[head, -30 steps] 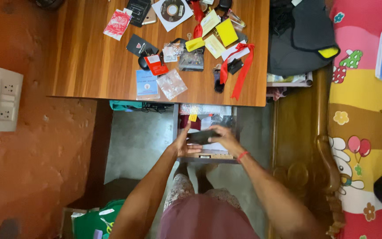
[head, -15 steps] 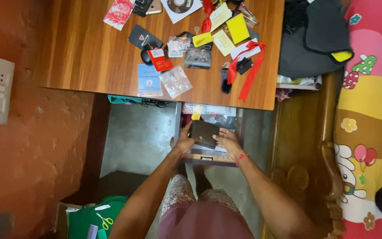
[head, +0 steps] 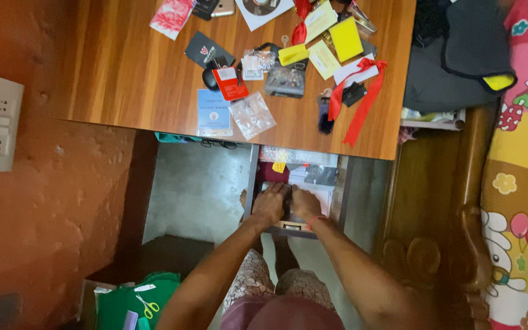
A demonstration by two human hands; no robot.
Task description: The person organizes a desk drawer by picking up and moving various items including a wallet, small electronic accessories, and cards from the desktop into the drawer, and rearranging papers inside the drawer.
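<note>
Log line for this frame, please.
left hand + right hand: side by side, pressing dark wallet | place: open drawer | under wooden desk

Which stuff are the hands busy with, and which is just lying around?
Busy with: left hand and right hand, side by side in the open drawer, pressing on something dark.

Lying around: red ribbon, disc, yellow notes, green scissors.

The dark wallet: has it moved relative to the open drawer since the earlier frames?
Yes. The dark wallet went from above the open drawer down into its front end, under both hands.
</note>
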